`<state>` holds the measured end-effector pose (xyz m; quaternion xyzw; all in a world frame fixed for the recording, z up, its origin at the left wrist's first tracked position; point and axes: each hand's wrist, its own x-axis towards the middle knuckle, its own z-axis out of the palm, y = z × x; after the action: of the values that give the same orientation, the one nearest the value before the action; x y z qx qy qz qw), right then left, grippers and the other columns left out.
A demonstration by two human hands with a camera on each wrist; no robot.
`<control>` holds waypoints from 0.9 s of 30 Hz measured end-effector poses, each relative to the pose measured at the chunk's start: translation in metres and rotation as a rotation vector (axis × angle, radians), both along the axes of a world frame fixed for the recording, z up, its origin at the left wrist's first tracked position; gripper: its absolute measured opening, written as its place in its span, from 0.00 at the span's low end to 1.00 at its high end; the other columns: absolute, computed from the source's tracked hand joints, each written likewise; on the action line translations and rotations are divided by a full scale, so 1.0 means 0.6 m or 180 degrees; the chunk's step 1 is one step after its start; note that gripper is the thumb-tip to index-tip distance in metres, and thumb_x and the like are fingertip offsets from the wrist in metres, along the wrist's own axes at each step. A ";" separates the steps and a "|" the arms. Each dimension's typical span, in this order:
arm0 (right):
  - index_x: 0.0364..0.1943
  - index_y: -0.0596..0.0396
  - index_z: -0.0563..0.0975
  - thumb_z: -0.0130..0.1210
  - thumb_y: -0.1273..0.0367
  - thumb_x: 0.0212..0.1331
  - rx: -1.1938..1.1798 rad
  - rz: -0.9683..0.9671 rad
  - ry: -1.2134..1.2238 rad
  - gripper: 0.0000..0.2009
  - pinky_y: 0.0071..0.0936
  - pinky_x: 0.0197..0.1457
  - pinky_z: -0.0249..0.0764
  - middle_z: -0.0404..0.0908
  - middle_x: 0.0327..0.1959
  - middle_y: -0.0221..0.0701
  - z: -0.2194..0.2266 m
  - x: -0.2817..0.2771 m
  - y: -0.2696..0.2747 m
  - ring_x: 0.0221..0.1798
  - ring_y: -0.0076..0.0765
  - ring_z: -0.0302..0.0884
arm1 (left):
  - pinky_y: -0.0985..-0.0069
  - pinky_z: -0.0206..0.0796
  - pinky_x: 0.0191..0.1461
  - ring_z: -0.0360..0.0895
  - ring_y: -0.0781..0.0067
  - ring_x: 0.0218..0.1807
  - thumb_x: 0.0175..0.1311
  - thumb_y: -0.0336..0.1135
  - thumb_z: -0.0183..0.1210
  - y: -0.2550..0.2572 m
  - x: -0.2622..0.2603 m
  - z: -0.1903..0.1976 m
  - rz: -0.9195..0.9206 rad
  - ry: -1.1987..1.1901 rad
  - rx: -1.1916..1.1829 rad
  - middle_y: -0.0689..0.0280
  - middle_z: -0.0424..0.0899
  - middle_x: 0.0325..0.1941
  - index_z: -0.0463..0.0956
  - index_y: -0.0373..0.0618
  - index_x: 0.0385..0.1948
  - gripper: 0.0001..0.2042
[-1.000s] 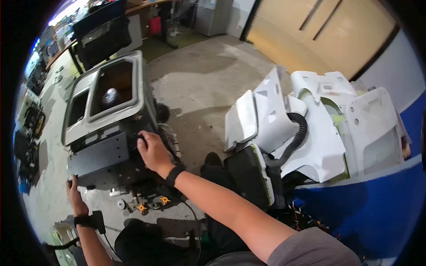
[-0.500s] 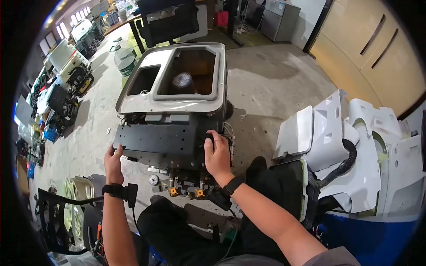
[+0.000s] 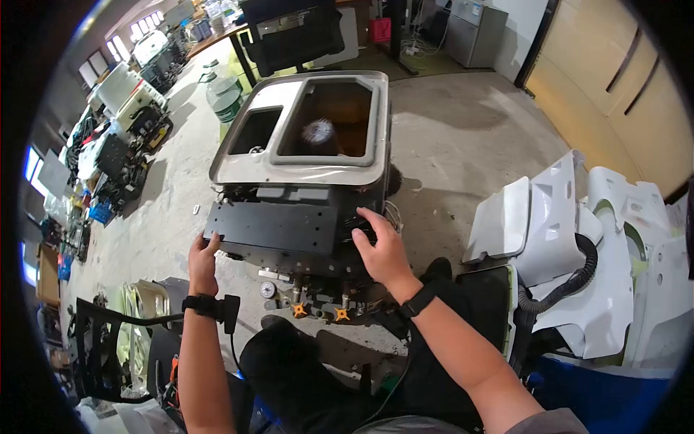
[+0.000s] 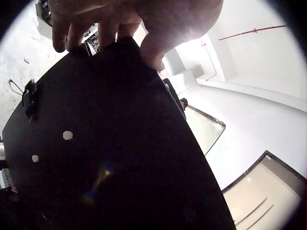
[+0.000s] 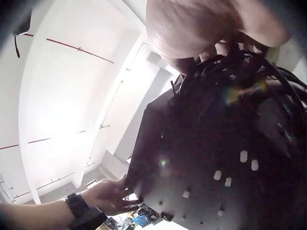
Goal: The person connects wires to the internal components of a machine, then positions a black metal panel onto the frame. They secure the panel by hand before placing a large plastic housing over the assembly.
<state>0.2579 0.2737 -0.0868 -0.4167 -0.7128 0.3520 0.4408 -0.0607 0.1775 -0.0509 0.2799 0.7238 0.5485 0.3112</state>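
Observation:
A black metal box [image 3: 275, 228] with small holes in its face sits at the near end of a wheeled machine with a pale grey top frame [image 3: 264, 170]. My left hand [image 3: 203, 266] grips the box's left edge, thumb on top and fingers below. In the left wrist view that hand [image 4: 163, 24] wraps the edge of the dark panel [image 4: 115, 143]. At the box's right end my right hand [image 3: 387, 253] has thumb and forefinger spread apart, close over black cables [image 3: 356, 230]. From the right wrist, the fingers are partly hidden behind the cables [image 5: 249, 67].
Below the box are a round gauge [image 3: 268, 289] and orange valve handles [image 3: 298, 309]. White plastic shells [image 3: 542, 224] and a ribbed black hose [image 3: 582, 271] lie at right. A chair [image 3: 293, 36] stands behind the machine, beside a large water bottle [image 3: 223, 98].
The head view has swung left, so the machine now appears further right. The right thumb and forefinger have spread wider at the cables; the left hand keeps hold of the box's edge.

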 end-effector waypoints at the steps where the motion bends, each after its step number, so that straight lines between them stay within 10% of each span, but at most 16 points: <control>1: 0.49 0.60 0.71 0.50 0.64 0.55 0.0058 0.0111 -0.0003 0.19 0.37 0.57 0.63 0.72 0.50 0.46 -0.002 0.001 0.003 0.55 0.50 0.67 | 0.78 0.56 0.54 0.69 0.75 0.48 0.61 0.36 0.54 0.001 -0.001 0.000 0.0019 0.0032 -0.0043 0.64 0.75 0.46 0.64 0.34 0.54 0.22; 11: 0.45 0.61 0.72 0.51 0.64 0.55 0.1175 0.0124 -0.0582 0.17 0.38 0.57 0.63 0.71 0.51 0.45 0.049 -0.010 0.007 0.54 0.49 0.67 | 0.78 0.56 0.52 0.69 0.75 0.45 0.59 0.38 0.56 0.005 -0.012 -0.010 -0.0087 0.0146 -0.0053 0.64 0.77 0.42 0.65 0.33 0.54 0.23; 16: 0.41 0.60 0.72 0.49 0.70 0.57 0.0692 0.0225 -0.0220 0.10 0.38 0.48 0.68 0.77 0.39 0.43 0.019 -0.033 0.009 0.44 0.47 0.74 | 0.79 0.56 0.52 0.68 0.76 0.44 0.60 0.39 0.55 -0.003 0.006 0.000 0.0018 0.0220 -0.0042 0.65 0.76 0.40 0.68 0.34 0.50 0.21; 27: 0.41 0.62 0.68 0.50 0.73 0.51 0.0573 0.0658 -0.0794 0.12 0.47 0.61 0.57 0.73 0.48 0.49 0.016 -0.006 -0.001 0.53 0.54 0.68 | 0.77 0.56 0.58 0.67 0.74 0.53 0.58 0.32 0.55 -0.006 0.023 0.019 0.0183 -0.0203 -0.0045 0.61 0.72 0.52 0.63 0.33 0.55 0.23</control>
<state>0.2541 0.2731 -0.0773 -0.3405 -0.8297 0.2758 0.3459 -0.0467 0.1737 -0.0393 0.2392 0.7252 0.5607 0.3202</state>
